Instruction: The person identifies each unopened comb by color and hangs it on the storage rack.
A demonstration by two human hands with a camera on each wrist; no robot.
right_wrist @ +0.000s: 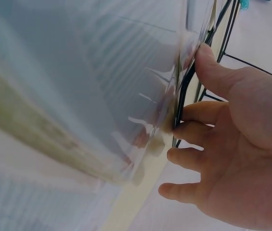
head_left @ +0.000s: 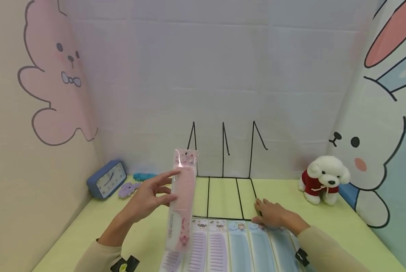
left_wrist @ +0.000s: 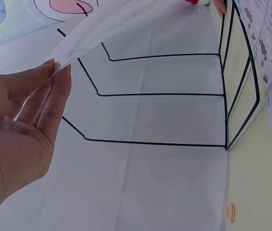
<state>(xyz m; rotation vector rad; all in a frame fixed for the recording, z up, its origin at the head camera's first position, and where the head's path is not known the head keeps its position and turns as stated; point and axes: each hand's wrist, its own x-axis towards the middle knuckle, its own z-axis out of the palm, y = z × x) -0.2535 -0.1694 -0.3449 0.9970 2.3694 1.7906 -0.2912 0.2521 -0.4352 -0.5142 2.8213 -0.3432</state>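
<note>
As I peer in from far away, the pale yellow worktop (head_left: 352,215) spreads along the bottom. On it is a black wire rack (head_left: 208,196), with a row of purple and blue combs (head_left: 218,251) in packs in front. A white toy dog (head_left: 325,177) sits at the right. The pink comb (head_left: 182,196), in its pack, stands almost straight up by the rack's left hook; I can't tell if the hook goes through its hole. My left grip (head_left: 152,194) pinches that thin pack. My right grip (head_left: 276,215) has loosely spread fingers, touches the rack's near right corner. A blue clock (head_left: 106,179) leans back at the left.
</note>
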